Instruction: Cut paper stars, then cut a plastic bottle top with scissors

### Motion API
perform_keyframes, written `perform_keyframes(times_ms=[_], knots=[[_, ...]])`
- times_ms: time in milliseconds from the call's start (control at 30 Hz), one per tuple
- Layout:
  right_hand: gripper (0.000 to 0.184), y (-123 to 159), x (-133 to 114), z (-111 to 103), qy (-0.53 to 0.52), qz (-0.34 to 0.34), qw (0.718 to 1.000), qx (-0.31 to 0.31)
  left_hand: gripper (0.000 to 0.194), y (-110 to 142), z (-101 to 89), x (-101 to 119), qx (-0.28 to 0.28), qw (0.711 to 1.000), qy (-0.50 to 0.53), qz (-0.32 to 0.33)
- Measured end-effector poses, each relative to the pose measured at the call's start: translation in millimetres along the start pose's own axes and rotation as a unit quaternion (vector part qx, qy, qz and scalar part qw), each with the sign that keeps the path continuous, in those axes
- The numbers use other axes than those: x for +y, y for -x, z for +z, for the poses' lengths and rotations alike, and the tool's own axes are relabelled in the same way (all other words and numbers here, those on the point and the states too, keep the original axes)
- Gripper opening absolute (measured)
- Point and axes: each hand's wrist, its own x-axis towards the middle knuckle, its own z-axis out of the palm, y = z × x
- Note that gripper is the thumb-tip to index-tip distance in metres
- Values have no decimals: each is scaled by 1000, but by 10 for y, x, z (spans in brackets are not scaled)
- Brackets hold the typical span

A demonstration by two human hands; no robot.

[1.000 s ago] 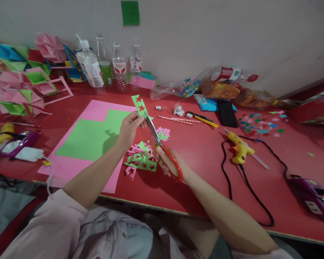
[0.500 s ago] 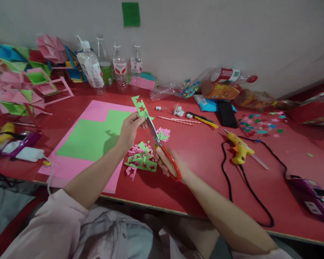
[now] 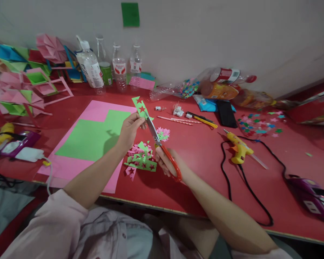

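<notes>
My left hand (image 3: 132,130) pinches the lower end of a green paper strip (image 3: 139,106) that has star-shaped holes in it. In my right hand (image 3: 165,162) are scissors (image 3: 172,163) with red-orange handles, their blades reaching up to the strip's edge beside my left fingertips. Beneath the hands lies a heap of pink and green paper scraps (image 3: 140,156), some with star cut-outs. Just right of the blades sits a small pile of pink and green paper stars (image 3: 163,134). A green sheet (image 3: 89,140) rests on a larger pink sheet (image 3: 70,172) left of the scraps.
A yellow glue gun (image 3: 239,147) with a black cord lies on the red table (image 3: 199,180) to the right. Behind are a phone (image 3: 226,113), a cutter knife (image 3: 205,121) and several plastic bottles (image 3: 120,68). Folded paper pieces (image 3: 29,82) crowd the far left.
Almost nothing differs. The green strip has dipped very slightly, while both hands and the scissors stay in nearly the same place.
</notes>
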Motion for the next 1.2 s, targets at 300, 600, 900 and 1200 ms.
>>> perform_keyframes(times_ms=[300, 600, 900, 1200], knots=[[49, 6, -73, -13, 23, 11, 1000, 13, 23, -27, -37, -8, -7, 1000, 0, 2], [47, 16, -111, -19, 46, 23, 998, 27, 21, -61, -69, 26, 13, 1000, 25, 14], [43, -15, -62, -29, 62, 35, 997, 2, 16, -136, -123, 8, 55, 997, 54, 27], [42, 12, -143, -20, 26, 30, 999, 15, 16, -91, -73, 4, 18, 998, 52, -16]])
